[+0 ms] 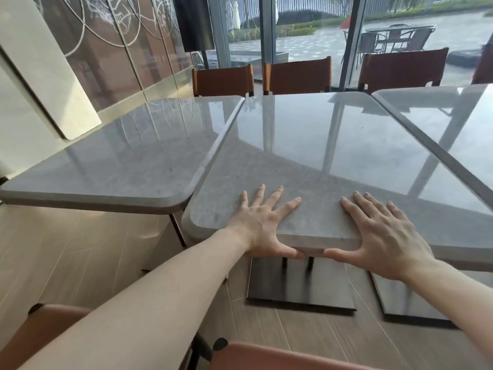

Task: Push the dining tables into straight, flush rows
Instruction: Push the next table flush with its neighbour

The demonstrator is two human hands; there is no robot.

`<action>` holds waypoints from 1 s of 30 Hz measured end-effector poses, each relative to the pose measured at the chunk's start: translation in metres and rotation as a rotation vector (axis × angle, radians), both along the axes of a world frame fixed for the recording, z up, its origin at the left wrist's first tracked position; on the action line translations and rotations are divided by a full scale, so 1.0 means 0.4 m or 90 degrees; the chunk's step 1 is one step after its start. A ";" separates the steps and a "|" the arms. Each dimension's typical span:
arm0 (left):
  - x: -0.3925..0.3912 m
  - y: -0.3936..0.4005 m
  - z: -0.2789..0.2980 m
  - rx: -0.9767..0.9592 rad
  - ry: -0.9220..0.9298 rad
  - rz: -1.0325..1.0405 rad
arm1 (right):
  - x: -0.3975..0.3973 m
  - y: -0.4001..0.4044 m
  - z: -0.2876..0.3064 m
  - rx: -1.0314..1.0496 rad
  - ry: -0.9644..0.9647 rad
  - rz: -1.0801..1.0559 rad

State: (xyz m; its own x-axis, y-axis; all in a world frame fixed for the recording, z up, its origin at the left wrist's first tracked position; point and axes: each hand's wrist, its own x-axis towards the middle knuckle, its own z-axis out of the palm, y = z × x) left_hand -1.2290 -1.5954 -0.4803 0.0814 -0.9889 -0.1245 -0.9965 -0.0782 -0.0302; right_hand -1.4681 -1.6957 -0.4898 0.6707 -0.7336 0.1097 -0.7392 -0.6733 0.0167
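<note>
The left worktop [120, 156] is a glossy grey stone-look slab with rounded corners, its long axis running from the near edge toward the windows but skewed: its near right corner touches or overlaps the edge of the middle worktop [320, 156], and the seam between them narrows toward the far end. The middle worktop, of the same polished grey with a thick rounded rim, runs lengthwise away from the person toward the orange-brown chairs [222, 80] at the far end. The left hand [262, 225] lies flat on its near edge, fingers spread, thumb hooked under the rim. The right hand [384, 236] lies likewise, fingers splayed, thumb under the edge. A dark flat square base [301, 284] stands on the wood-grain floor [66, 249] below. The right worktop [453, 121] lies parallel, a thin dark gap between.
</note>
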 end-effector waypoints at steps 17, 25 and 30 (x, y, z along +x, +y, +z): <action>0.014 -0.029 0.008 0.001 0.036 -0.009 | 0.014 -0.034 -0.003 -0.028 0.007 -0.001; 0.023 -0.052 0.009 -0.008 0.050 -0.003 | 0.027 -0.061 -0.007 -0.037 0.004 0.000; 0.025 -0.062 0.004 -0.012 0.049 -0.002 | 0.030 -0.067 -0.010 -0.044 -0.007 -0.003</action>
State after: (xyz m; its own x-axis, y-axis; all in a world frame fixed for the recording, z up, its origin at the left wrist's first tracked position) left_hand -1.2189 -1.6203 -0.4787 0.0689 -0.9914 -0.1109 -0.9961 -0.0745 0.0477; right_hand -1.4562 -1.7226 -0.4939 0.6655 -0.7274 0.1673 -0.7429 -0.6671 0.0544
